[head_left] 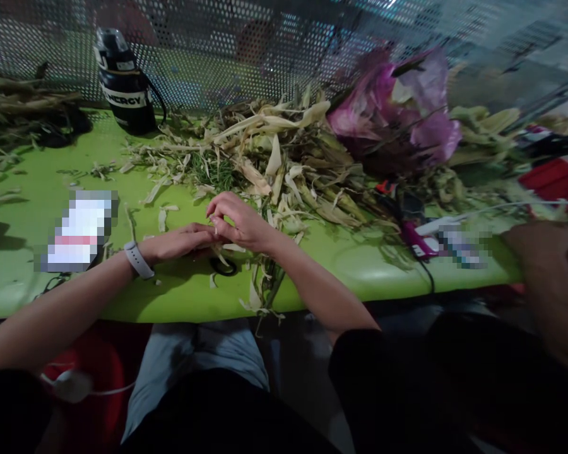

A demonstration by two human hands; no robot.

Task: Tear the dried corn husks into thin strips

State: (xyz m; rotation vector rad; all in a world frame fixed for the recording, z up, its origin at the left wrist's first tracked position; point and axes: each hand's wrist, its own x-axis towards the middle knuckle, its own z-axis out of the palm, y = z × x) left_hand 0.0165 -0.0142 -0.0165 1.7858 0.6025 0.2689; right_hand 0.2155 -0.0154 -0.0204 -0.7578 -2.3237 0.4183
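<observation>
My left hand [185, 242], with a pale watch band [139, 260] on its wrist, reaches in from the left. Its fingers are pressed together and meet those of my right hand [239, 222] just over the green tabletop [355, 255]. The right hand is closed in a pinch with its fingers bent. A tiny pale bit seems to show between the fingertips, too small to name. Below the hands lie a dark ring-shaped band [223, 267] and pale dry leaf scraps [254, 295]. Close behind them rises a heap of dry husks and stalks [274, 151], with a green sprig [214, 171] in it.
A black bottle [127, 94] stands at the back left against a perforated metal panel [208, 50]. A lit phone [78, 233] lies on the left. Behind the heap is a pink plastic bag [388, 110]. At right are another phone [462, 246] and another person's arm [544, 271].
</observation>
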